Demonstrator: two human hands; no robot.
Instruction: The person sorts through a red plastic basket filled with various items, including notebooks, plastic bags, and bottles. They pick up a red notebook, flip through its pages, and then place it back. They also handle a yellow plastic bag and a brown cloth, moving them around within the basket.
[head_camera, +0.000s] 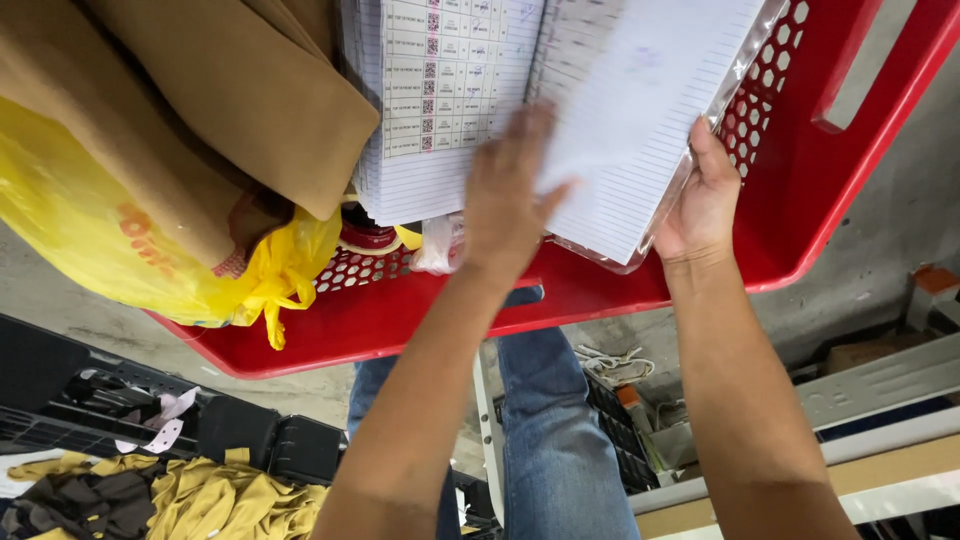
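Notebook (560, 110) lies open in red basket (800, 230), near its front-right corner. Left hand (505, 195) flat on the pages, fingers spread, blurred. Right hand (705, 200) grips the notebook's right edge w/ clear cover. Brown cloth (200, 110) & yellow bag (90, 240) at basket's left side.

An open notebook (560, 100) lies across the top of a red plastic basket (800, 200) with a perforated wall. Its left page carries rows of small printed labels stuck on in columns; the right page is lined and mostly bare, lifted a little and blurred. A clear plastic cover edges the right side of the book. The left hand (505, 195) rests flat at the fold, the right hand (700, 200) grips the cover's edge.
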